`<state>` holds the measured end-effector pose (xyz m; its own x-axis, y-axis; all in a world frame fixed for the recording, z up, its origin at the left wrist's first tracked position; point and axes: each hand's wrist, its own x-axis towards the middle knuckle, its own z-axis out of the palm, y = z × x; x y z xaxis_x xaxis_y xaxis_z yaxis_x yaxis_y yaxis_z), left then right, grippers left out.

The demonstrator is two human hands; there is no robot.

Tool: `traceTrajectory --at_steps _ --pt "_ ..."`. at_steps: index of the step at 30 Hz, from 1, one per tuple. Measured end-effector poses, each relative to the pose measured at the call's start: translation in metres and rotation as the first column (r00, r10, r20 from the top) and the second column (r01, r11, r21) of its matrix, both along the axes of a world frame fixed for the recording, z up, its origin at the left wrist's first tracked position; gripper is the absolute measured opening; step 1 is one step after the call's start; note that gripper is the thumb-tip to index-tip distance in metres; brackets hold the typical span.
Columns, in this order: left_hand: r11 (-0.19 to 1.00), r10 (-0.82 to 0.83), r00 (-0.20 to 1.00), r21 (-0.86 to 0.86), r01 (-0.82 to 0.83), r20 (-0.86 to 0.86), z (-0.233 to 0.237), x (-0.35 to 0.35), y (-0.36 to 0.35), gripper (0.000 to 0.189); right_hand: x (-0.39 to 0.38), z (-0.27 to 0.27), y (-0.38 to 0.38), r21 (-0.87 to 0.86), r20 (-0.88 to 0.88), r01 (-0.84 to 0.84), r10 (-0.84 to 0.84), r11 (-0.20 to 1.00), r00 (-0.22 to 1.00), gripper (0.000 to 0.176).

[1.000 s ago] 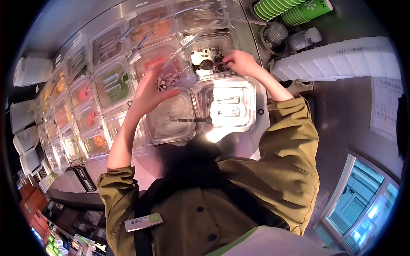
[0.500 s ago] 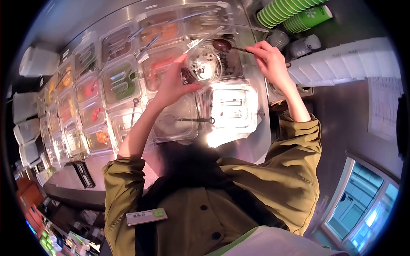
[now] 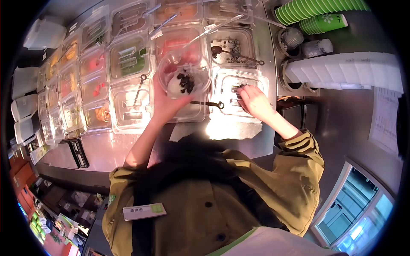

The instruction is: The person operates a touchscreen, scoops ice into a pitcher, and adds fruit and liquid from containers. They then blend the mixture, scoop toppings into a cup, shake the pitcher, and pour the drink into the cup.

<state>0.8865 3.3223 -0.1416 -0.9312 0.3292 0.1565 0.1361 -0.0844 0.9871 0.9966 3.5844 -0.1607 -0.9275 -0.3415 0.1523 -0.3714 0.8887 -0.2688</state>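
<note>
My left hand (image 3: 165, 106) is closed around a clear cup (image 3: 202, 83) with a clump of dark pieces (image 3: 186, 82) in it. It holds the cup above the clear food containers. The fingers of my right hand (image 3: 256, 101) are bent and pressed together at the slotted handle of a clear lid (image 3: 226, 100). Just beyond that lid is an uncovered container (image 3: 222, 36) of small dark bits. A dark spoon (image 3: 217, 50) rests in it, with its handle lying over the right rim. Part of the left-hand fingers is hidden behind the cup.
Several lidded containers, among them one with green contents (image 3: 130, 62), fill the counter to the left. Green paper cups (image 3: 322, 25) lie in stacks at upper right, above a row of white stacked cups or lids (image 3: 337, 70). A dark handle (image 3: 209, 103) sticks out near the cup.
My right hand has let go of the spoon, now left in the dark-bits container, and moved down to the lid. The cup has come nearer to me, its dark pieces now clumped.
</note>
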Motion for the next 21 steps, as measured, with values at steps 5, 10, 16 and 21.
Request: traceTrajectory --at_steps 5,10,16,21 --pt "0.970 -0.076 0.990 -0.239 0.045 -0.122 0.007 0.008 -0.035 0.091 -0.032 0.004 0.026 0.142 0.004 -0.036 0.036 0.989 0.999 0.019" --pt "0.963 -0.124 0.979 -0.256 0.080 -0.159 0.001 0.014 -0.035 0.092 -0.126 0.004 0.046 0.362 0.027 -0.039 0.031 0.931 0.999 0.015" --pt "0.992 -0.108 0.994 -0.056 0.109 0.021 -0.004 0.027 -0.041 0.095 -0.063 0.010 0.029 0.099 -0.076 -0.158 0.165 0.982 0.983 0.017" --pt "0.960 -0.239 0.947 0.196 0.198 0.214 -0.012 0.044 -0.034 0.101 -0.012 -0.012 0.007 0.165 0.028 -0.087 0.083 0.983 0.996 0.020"
